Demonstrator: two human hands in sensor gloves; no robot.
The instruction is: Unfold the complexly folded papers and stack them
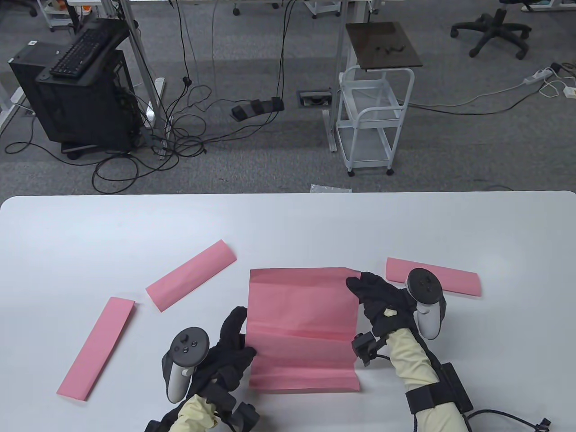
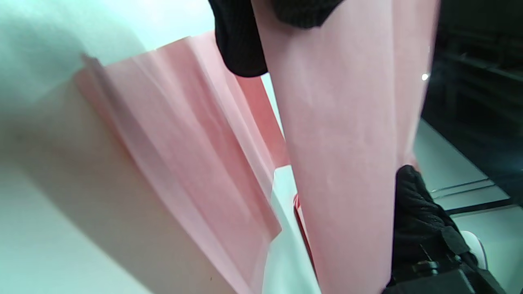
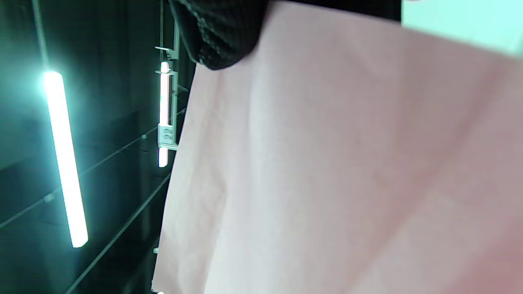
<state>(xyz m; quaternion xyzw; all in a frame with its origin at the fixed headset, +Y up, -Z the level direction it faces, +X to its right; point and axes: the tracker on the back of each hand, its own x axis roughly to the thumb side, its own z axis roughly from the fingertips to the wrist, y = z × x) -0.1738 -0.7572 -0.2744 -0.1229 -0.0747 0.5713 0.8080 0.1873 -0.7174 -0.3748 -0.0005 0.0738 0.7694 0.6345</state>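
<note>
Both hands hold a half-opened pink sheet above the white surface

The left hand (image 1: 229, 355) has its grip on the left edge of the pink sheet (image 1: 301, 328), fingers (image 2: 241, 45) pinching it; the right hand (image 1: 382, 301) has its grip on the sheet's upper right corner. The sheet sits mid-surface (image 1: 288, 220), creased crosswise. Three folded pink strips lie around it: one far left (image 1: 96, 348), one upper left (image 1: 191, 281), one right (image 1: 454, 281), behind the right hand
</note>
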